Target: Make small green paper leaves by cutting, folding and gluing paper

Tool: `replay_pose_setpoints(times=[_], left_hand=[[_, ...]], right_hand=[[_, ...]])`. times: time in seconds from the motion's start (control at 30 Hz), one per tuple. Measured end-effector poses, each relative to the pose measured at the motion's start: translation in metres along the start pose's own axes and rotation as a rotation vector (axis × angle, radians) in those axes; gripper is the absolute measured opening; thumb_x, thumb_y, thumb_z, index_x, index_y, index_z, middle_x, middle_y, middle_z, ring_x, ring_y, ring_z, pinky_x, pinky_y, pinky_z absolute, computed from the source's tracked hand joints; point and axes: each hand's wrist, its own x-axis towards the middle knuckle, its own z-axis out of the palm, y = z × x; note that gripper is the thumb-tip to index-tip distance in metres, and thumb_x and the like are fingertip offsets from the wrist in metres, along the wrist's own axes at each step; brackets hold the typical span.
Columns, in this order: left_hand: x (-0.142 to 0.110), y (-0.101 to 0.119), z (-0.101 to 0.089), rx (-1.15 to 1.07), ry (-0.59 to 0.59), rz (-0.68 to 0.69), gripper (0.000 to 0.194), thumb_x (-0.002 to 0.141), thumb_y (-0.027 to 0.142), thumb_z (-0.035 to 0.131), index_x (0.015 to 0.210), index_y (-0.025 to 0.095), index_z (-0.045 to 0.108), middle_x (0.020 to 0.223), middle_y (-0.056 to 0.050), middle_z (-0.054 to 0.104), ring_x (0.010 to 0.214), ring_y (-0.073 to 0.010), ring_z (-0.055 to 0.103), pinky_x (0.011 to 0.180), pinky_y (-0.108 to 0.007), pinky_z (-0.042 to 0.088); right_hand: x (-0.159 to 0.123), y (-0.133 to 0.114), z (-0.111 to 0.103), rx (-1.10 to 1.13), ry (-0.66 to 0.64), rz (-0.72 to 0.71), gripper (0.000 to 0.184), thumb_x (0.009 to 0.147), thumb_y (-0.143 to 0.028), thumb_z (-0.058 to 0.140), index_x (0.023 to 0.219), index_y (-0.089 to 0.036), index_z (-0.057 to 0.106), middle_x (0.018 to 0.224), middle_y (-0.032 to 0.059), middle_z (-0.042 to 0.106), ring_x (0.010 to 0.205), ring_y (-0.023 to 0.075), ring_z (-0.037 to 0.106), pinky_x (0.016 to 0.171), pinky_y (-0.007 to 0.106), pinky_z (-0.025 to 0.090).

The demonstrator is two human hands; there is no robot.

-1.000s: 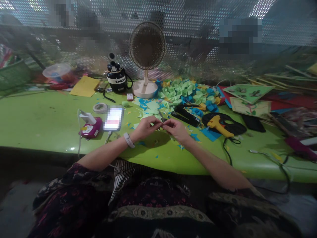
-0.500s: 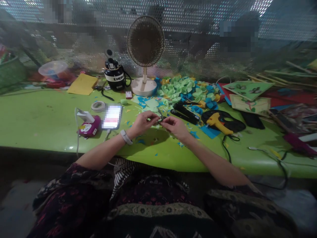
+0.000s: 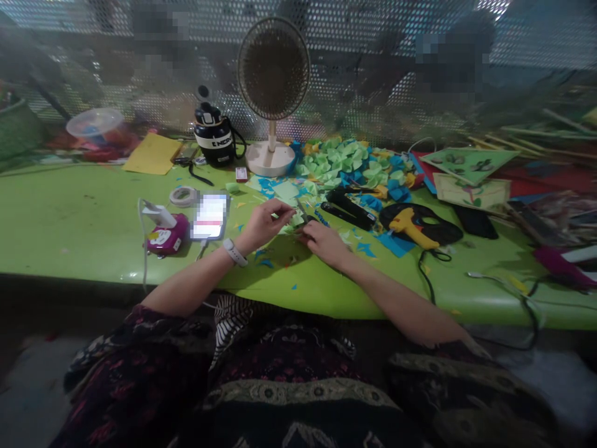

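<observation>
My left hand (image 3: 267, 225), with a white band on its wrist, is closed in a pinch above the scrap-strewn table. What it holds, if anything, is too small to name; light green paper scraps (image 3: 297, 218) show just beside its fingertips. My right hand (image 3: 325, 242) rests low and close by, its fingers curled in and their tips partly hidden. Just past those fingers are dark scissors (image 3: 303, 213), blades pointing away from me. I cannot tell whether the right hand touches them or grips something small.
A heap of folded green, blue and yellow paper pieces (image 3: 340, 163) lies beyond the hands. A black stapler (image 3: 347, 210) and yellow glue gun (image 3: 414, 228) are on the right. On the left are a phone (image 3: 209, 216), tape roll (image 3: 183, 196) and purple power block (image 3: 168, 236). A fan (image 3: 270, 158) stands behind.
My hands met at the fingertips and have come apart. The left has shifted slightly left and up; the right is lower with its fingers more curled. The whole view has tilted slightly down.
</observation>
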Motion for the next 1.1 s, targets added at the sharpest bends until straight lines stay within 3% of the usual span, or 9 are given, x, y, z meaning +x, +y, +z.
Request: replay_pose_setpoints(times=[0.4, 0.7, 0.9, 1.1], left_hand=[[0.001, 0.003, -0.002, 0.053, -0.038, 0.029, 0.022, 0.089, 0.034, 0.061, 0.082, 0.015, 0.069, 0.073, -0.005, 0.066, 0.066, -0.0129, 0.059, 0.057, -0.024, 0.047], [0.002, 0.001, -0.004, 0.122, -0.076, 0.04, 0.017, 0.087, 0.029, 0.062, 0.081, 0.016, 0.069, 0.073, -0.005, 0.067, 0.067, -0.0134, 0.06, 0.056, -0.023, 0.045], [0.003, 0.012, -0.012, 0.148, -0.263, 0.089, 0.016, 0.086, 0.026, 0.06, 0.091, 0.016, 0.072, 0.084, -0.007, 0.069, 0.068, -0.0121, 0.062, 0.062, -0.024, 0.051], [0.002, 0.017, -0.017, 0.147, -0.381, 0.105, 0.027, 0.08, 0.028, 0.068, 0.105, 0.018, 0.072, 0.092, -0.008, 0.07, 0.071, -0.0134, 0.065, 0.065, -0.027, 0.054]], right_hand=[[0.001, -0.005, 0.002, -0.057, -0.03, -0.026, 0.017, 0.093, -0.024, 0.055, 0.098, -0.02, 0.07, 0.1, 0.008, 0.064, 0.09, 0.0206, 0.059, 0.071, 0.03, 0.041], [0.0, -0.005, -0.001, 0.007, -0.009, -0.05, 0.023, 0.087, -0.01, 0.048, 0.094, -0.019, 0.068, 0.098, 0.0076, 0.063, 0.09, 0.0202, 0.059, 0.075, 0.03, 0.043], [-0.003, -0.002, -0.011, 0.049, 0.076, -0.066, 0.019, 0.09, -0.016, 0.049, 0.093, -0.019, 0.067, 0.098, 0.0089, 0.065, 0.091, 0.0223, 0.06, 0.078, 0.033, 0.045], [-0.006, -0.002, -0.019, 0.106, 0.145, -0.061, 0.016, 0.093, -0.022, 0.051, 0.092, -0.02, 0.067, 0.097, 0.0084, 0.067, 0.088, 0.0217, 0.061, 0.077, 0.033, 0.045]])
